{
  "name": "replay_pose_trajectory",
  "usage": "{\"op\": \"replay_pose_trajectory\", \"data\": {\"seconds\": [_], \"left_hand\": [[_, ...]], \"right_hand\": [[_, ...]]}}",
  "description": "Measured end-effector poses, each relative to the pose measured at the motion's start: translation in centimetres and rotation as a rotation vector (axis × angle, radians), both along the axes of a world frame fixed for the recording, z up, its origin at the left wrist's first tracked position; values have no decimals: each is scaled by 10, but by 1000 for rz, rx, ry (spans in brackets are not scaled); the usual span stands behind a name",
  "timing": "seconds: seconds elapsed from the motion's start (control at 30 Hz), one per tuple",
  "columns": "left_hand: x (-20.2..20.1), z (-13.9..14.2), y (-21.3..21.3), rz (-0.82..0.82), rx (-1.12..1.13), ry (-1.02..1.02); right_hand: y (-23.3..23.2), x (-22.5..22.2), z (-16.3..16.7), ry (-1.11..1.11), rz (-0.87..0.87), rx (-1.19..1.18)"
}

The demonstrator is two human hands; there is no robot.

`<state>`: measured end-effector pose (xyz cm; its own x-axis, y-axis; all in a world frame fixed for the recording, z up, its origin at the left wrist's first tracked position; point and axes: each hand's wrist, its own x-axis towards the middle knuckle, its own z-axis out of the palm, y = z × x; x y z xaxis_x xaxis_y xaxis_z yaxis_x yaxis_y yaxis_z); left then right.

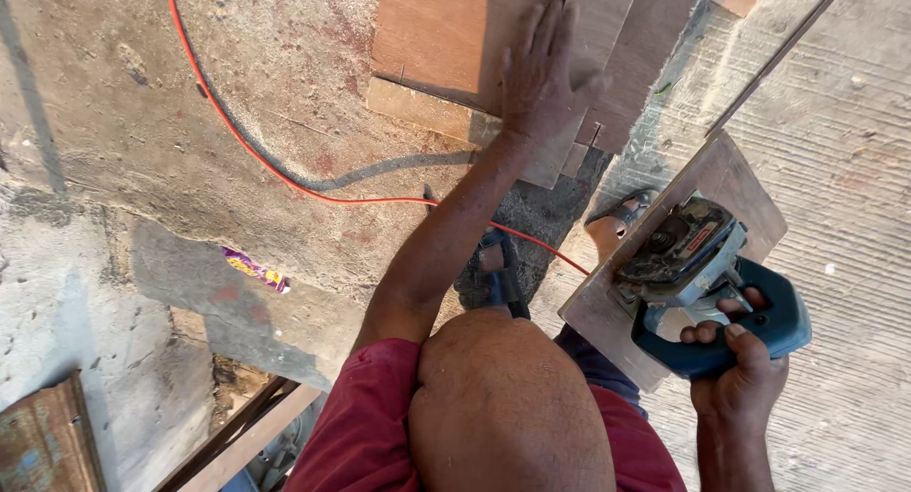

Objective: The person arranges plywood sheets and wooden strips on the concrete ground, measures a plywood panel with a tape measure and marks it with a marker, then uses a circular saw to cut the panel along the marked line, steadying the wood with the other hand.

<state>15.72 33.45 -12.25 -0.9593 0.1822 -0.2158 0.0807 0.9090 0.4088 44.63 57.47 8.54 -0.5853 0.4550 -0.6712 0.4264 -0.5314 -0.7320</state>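
Your right hand [735, 359] grips the blue saw [707, 288] resting on a small board [731, 184] at right; your left hand [541, 74] reaches flat, fingers open, onto the far plywood sheet [432, 37]. You seem between cuts; grasp that sheet next.

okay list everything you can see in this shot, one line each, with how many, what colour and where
plywood boards: several, reddish brown, stacked on the ground at top centre
wood panel: one, pale brown, under the saw at right
power saw: one, teal and grey, on the wood panel
cable: one, orange-red, curving across the ground from the top left
wrapper: one, purple and yellow, on the ground at left
concrete ground: grey, dusty
left hand: flat on the plywood boards
right hand: gripping the power saw's handle
knee: bare, bottom centre, above red shorts
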Motion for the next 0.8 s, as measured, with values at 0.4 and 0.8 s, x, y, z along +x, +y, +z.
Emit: {"op": "replay_pose_trajectory", "data": {"seconds": [0.4,0.8], "left_hand": [[14,25,-16,157,289,112],[127,128,-156,424,515,231]], "right_hand": [[-5,-13,12,19,48,70],[1,-27,23,119,82,129]]}}
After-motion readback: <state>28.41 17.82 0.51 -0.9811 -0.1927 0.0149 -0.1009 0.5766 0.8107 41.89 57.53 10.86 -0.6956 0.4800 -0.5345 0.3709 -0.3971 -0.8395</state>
